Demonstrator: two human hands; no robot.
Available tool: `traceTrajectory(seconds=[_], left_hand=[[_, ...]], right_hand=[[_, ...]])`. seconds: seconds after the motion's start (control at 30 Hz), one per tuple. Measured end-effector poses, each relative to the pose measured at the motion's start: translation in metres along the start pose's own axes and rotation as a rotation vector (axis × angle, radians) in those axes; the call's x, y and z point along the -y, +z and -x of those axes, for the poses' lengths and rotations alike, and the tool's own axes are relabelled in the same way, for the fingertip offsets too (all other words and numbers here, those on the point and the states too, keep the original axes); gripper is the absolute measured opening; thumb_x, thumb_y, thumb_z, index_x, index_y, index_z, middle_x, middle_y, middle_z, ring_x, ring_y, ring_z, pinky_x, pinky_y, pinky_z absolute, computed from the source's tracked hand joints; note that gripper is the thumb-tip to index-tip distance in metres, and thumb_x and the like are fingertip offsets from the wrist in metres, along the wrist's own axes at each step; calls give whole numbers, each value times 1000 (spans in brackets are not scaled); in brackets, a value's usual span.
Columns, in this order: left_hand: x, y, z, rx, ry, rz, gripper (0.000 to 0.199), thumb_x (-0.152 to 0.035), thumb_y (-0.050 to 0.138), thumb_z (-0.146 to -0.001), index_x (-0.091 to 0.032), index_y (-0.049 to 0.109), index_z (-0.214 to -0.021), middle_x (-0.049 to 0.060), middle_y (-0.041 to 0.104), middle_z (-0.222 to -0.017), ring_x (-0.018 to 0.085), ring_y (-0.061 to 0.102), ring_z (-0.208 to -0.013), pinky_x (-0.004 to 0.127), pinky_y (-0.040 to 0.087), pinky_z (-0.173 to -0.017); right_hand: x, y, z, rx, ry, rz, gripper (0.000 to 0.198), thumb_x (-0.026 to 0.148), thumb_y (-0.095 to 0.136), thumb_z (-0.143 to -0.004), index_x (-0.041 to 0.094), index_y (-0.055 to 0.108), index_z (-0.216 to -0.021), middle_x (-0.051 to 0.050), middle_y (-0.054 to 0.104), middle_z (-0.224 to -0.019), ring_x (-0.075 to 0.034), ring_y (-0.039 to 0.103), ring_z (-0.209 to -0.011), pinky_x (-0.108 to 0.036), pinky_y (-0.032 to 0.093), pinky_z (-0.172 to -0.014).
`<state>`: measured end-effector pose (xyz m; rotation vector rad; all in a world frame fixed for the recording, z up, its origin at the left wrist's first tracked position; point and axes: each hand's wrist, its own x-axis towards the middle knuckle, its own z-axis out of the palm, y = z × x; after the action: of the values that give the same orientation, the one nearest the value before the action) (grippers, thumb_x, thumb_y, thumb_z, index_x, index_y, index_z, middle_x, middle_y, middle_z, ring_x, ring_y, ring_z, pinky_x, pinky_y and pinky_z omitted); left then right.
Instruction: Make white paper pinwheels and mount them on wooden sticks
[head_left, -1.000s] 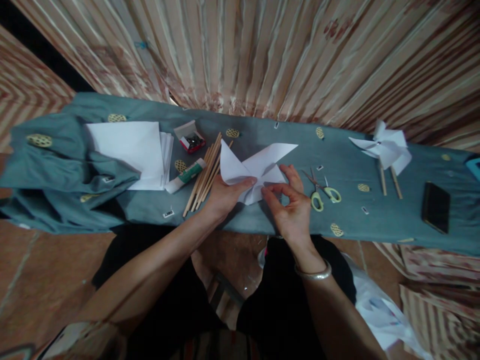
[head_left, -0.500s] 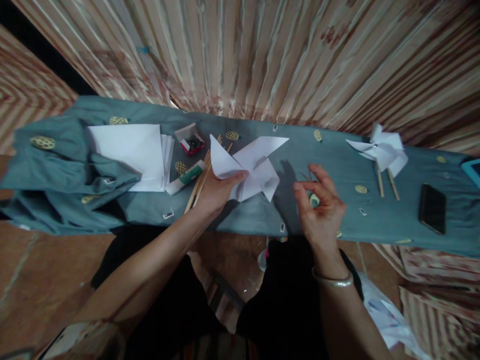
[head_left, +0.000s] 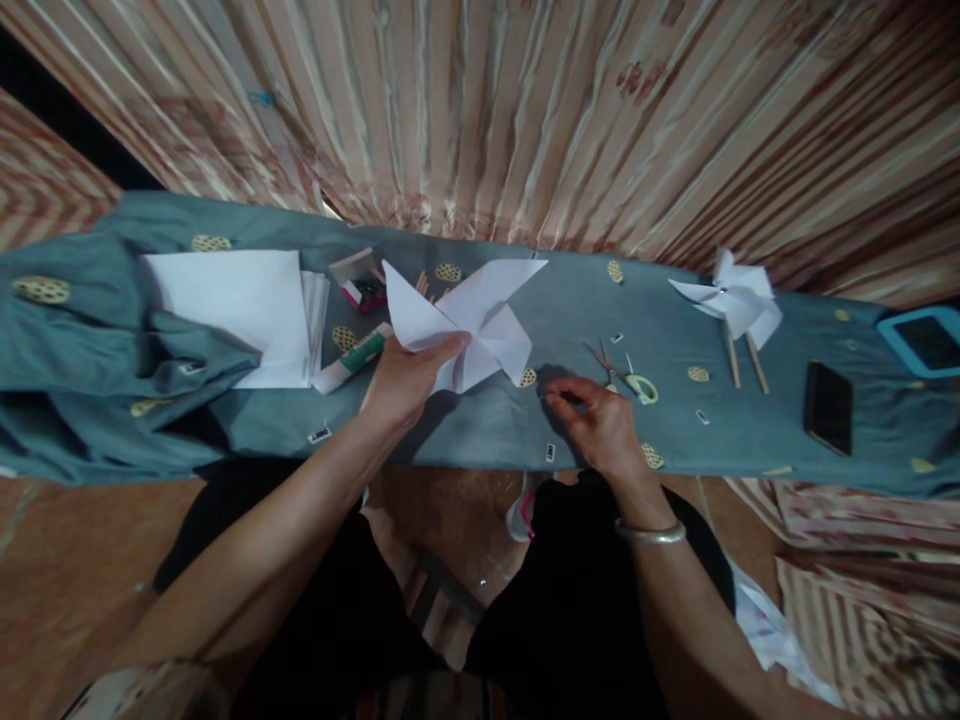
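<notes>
A white paper pinwheel (head_left: 491, 320) is held up over the cloth, my left hand (head_left: 409, 378) shut on it with the thumb pressing near its centre. My right hand (head_left: 596, 415) is closed in a pinch to the right of the pinwheel, apart from it; whatever sits between the fingertips is too small to make out. Just beyond that hand lies a pair of scissors (head_left: 630, 382) with yellow-green handles. Left of the pinwheel are a green and white glue stick (head_left: 358, 358) and an open small red box (head_left: 365, 290) of dark small pieces. Wooden sticks (head_left: 424, 285) lie partly hidden behind the pinwheel.
A green cloth (head_left: 570, 300) covers the narrow table. White paper sheets (head_left: 232, 310) are stacked at the left. On the right are another pinwheel (head_left: 742, 295) with two sticks under it, a dark phone (head_left: 829, 407) and a blue-framed device (head_left: 926, 340). A striped curtain (head_left: 480, 120) hangs behind.
My right hand has moved left and lower, toward the pinwheel, uncovering the scissors. The left hand keeps its hold on the pinwheel. The whole view has shifted slightly.
</notes>
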<state>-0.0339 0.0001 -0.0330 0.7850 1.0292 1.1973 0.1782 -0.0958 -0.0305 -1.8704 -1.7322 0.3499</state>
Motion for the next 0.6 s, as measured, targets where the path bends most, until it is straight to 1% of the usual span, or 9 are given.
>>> traceTrajectory(seconds=[0.1,0.17,0.23,0.3,0.37,0.43,0.5,0.6], left_hand=[[2,0,-1,-11,5,-19,38,-30,84,-57,-18,73,-91,5,76,-91,25,69,-93,38,57,-87],[4,0,-1,-18,12,-20,41,-28,84,-56,-18,72,-94,5,76,-91,25,70,-93,39,56,-88],[5,1,0,-24,16,-19,44,-27,85,-55,-19,72,-97,5,76,-92,25,69,-94,39,55,-90],[5,2,1,-26,23,-16,46,-26,85,-54,-18,71,-97,5,75,-92,24,69,-94,39,54,-91],[3,3,3,-19,29,-17,47,-26,86,-53,-17,71,-97,5,75,-91,24,69,-94,39,54,-91],[2,4,6,-7,22,-30,44,-27,86,-54,-15,71,-93,6,75,-89,23,69,-90,39,53,-90],[0,4,8,5,2,-55,38,-29,85,-56,-13,71,-88,6,75,-87,23,70,-86,38,54,-88],[0,5,11,13,-12,-78,31,-28,83,-58,-13,72,-82,6,75,-84,22,69,-81,37,54,-84]], right_hand=[[7,6,-1,38,-92,146,21,24,56,-86,17,73,-96,-12,76,-97,-27,70,-93,-41,55,-86],[8,7,-2,91,-139,229,22,20,54,-87,14,73,-97,-15,75,-96,-29,69,-91,-42,55,-85],[6,9,-1,128,-173,279,23,17,51,-88,13,73,-96,-16,74,-93,-30,69,-88,-43,55,-82],[4,10,0,121,-188,282,24,17,49,-89,13,73,-94,-16,74,-91,-30,68,-85,-44,55,-81],[3,9,1,89,-178,222,24,18,49,-89,16,72,-93,-14,74,-91,-29,69,-86,-44,54,-83],[4,5,3,44,-132,106,21,21,51,-89,19,72,-93,-10,75,-92,-26,69,-88,-41,54,-83],[10,-1,4,-25,-40,-33,16,25,56,-88,22,71,-92,-6,75,-91,-22,69,-85,-38,54,-81],[27,-8,3,-137,87,-239,12,29,63,-85,23,71,-90,-1,73,-83,-19,67,-78,-35,53,-78]])
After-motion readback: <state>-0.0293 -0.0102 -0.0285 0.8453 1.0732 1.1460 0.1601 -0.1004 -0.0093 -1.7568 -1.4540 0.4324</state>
